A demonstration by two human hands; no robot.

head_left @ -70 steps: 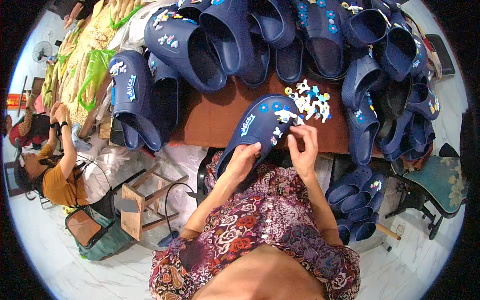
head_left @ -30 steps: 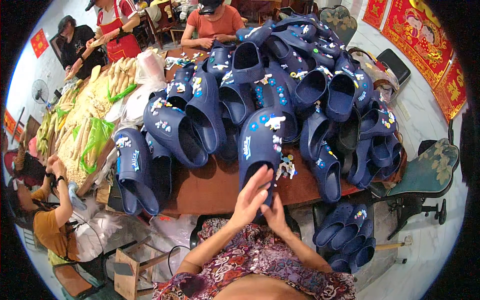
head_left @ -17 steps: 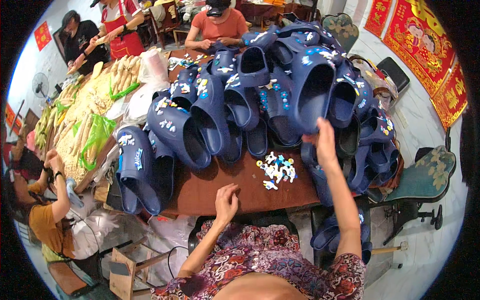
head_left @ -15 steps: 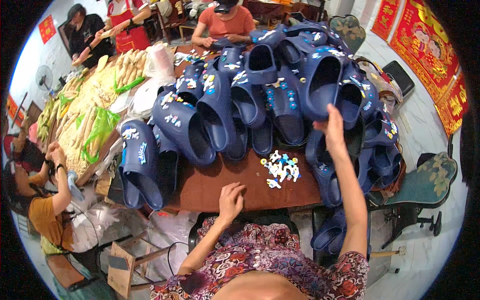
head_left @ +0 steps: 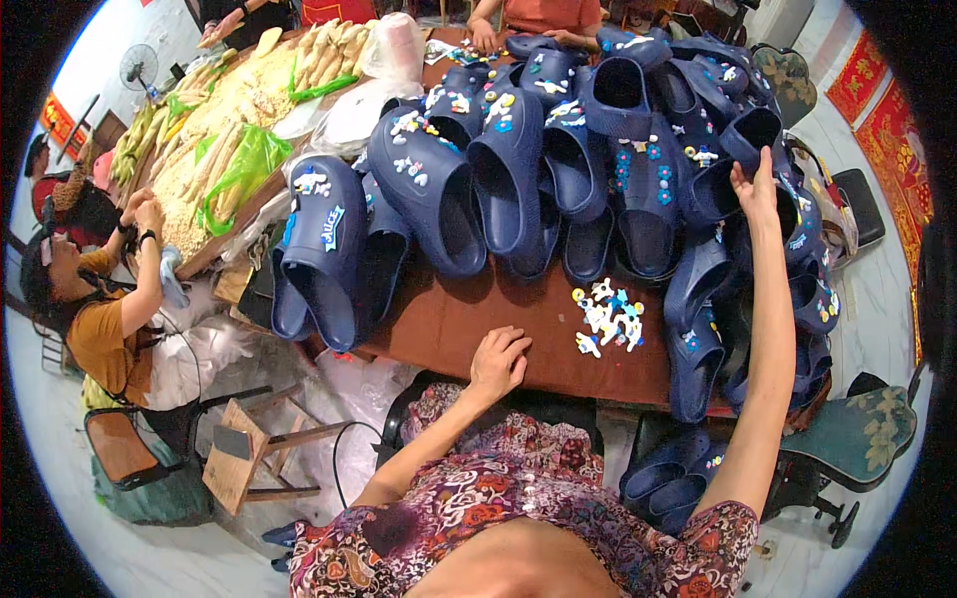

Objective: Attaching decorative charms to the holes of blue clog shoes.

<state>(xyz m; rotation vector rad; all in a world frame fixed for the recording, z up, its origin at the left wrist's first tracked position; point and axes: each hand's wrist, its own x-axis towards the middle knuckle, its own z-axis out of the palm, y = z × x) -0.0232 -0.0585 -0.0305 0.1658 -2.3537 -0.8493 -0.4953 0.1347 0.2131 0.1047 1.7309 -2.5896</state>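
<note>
My left hand (head_left: pixel 499 360) rests on the near edge of the brown table (head_left: pixel 469 319), fingers loosely curled and holding nothing. Far out to the right, my right hand (head_left: pixel 755 189) touches a navy blue clog (head_left: pixel 733 159) on the heap, fingers against its rim. A small pile of white, blue and yellow shoe charms (head_left: pixel 609 317) lies on the table between my hands. Many navy clogs (head_left: pixel 508 169) with charms on them fill the back of the table.
More clogs hang off the table's right edge (head_left: pixel 698 349) and lie on the floor (head_left: pixel 670 480). A person in an orange top (head_left: pixel 110 319) sits at the left by a heap of pale foam parts (head_left: pixel 229 120). A wooden stool (head_left: pixel 249 458) and a padded chair (head_left: pixel 857 439) stand near.
I set the decorated clog onto the heap at the right, and my right arm has stayed stretched out there. My left hand dropped to the table's edge. The charms now lie uncovered.
</note>
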